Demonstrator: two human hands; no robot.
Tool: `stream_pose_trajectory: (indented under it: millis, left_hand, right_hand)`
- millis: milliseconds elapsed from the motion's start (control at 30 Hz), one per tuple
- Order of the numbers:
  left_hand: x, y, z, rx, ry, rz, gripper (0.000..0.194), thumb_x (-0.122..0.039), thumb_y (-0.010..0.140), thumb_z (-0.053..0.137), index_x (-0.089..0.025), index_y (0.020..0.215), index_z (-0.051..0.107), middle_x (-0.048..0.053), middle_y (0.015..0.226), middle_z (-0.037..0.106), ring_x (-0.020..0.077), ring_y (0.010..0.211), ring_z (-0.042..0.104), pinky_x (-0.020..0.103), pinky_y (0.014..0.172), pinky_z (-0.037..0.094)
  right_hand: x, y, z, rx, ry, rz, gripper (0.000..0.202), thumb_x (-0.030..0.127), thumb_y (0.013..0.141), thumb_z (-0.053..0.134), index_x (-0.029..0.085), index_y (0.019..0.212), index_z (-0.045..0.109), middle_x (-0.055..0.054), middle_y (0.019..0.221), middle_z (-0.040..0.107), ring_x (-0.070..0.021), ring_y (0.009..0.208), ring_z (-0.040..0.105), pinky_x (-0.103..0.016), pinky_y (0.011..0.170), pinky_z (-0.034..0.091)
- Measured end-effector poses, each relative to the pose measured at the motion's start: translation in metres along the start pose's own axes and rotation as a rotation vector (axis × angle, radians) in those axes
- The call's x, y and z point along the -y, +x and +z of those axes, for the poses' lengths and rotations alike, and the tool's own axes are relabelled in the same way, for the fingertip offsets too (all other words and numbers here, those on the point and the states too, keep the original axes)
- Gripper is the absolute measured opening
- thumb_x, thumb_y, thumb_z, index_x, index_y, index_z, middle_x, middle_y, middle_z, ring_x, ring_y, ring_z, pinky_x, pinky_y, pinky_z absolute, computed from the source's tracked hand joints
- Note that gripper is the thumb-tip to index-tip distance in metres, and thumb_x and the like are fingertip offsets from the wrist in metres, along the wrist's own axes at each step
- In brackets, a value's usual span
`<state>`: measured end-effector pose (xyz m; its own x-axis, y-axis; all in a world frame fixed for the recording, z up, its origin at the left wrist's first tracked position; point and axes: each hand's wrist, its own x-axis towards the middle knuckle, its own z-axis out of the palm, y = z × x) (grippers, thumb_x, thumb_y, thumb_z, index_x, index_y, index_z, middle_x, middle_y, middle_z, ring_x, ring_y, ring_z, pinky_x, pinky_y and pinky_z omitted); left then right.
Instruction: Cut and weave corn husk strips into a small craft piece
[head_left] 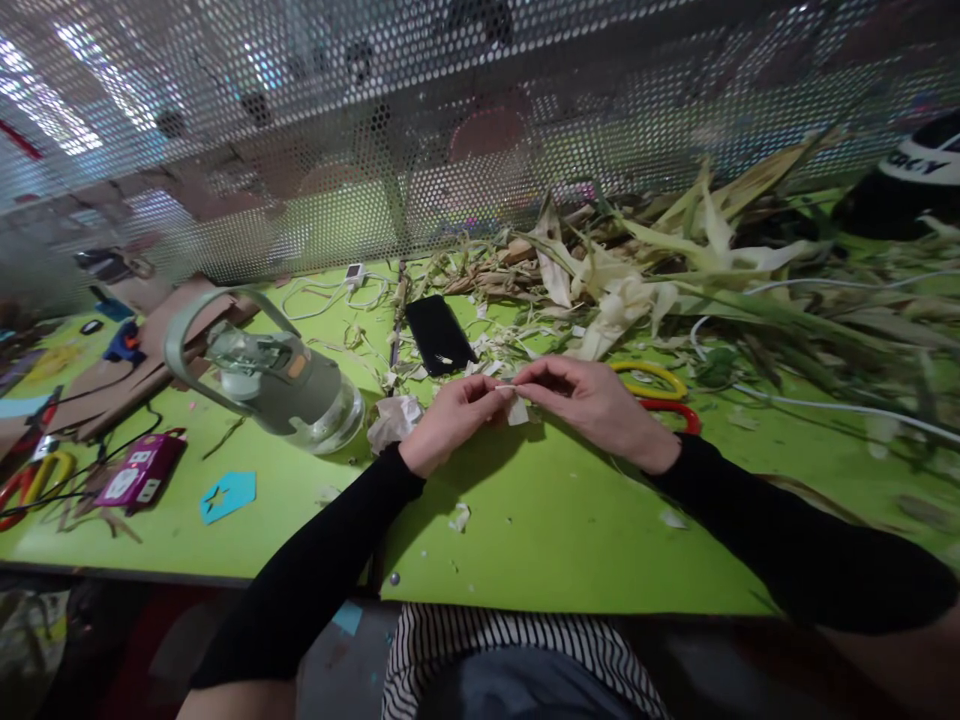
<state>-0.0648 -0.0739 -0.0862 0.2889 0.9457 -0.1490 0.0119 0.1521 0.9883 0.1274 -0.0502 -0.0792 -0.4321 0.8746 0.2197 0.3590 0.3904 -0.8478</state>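
Between my fingertips, above the green table, is a small pale strip of corn husk (pixel 518 411). My left hand (pixel 459 412) pinches its left end. My right hand (pixel 581 400) pinches it from the right, with thumb and forefinger together. The fingers partly hide the strip. Just beyond my hands lies a dark smartphone (pixel 439 335) among husk scraps. Scissors (pixel 651 382) with yellow and red handles lie right behind my right hand. Crumpled tissue (pixel 395 422) sits beside my left wrist.
Dried corn husks (pixel 622 280) are heaped at the back right, with a white cable (pixel 825 402) across them. A green water bottle (pixel 277 385) stands at left. Further left are a purple box (pixel 142 470), blue paper (pixel 229 497) and cardboard (pixel 150 375). Perforated metal (pixel 315 150) closes off the back.
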Motion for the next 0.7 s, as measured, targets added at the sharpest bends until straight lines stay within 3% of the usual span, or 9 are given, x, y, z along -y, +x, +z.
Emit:
stream_pose_trajectory:
  millis: [333,700]
  left_hand:
    - [0.0,-0.001,-0.003,0.018,0.004,0.007,0.051,-0.063,0.074,0.079,-0.016,0.074,0.061,-0.001,0.069,0.059,0.0097,0.066,0.049,0.027,0.069,0.038]
    - [0.001,-0.001,-0.004,-0.039,0.044,0.064,0.051,-0.061,0.073,0.081,-0.015,0.081,0.062,-0.001,0.07,0.06,0.01,0.067,0.051,0.027,0.069,0.04]
  right_hand:
    - [0.005,0.0,-0.001,-0.018,-0.1,-0.133,0.014,0.031,0.089,0.064,0.022,0.087,0.074,-0.006,0.085,0.076,-0.0215,0.076,0.068,-0.035,0.07,0.051]
    - [-0.006,0.002,0.001,0.043,0.025,0.041,0.04,0.059,0.088,0.071,0.021,0.094,0.077,-0.007,0.088,0.077,-0.021,0.075,0.065,-0.036,0.068,0.049]
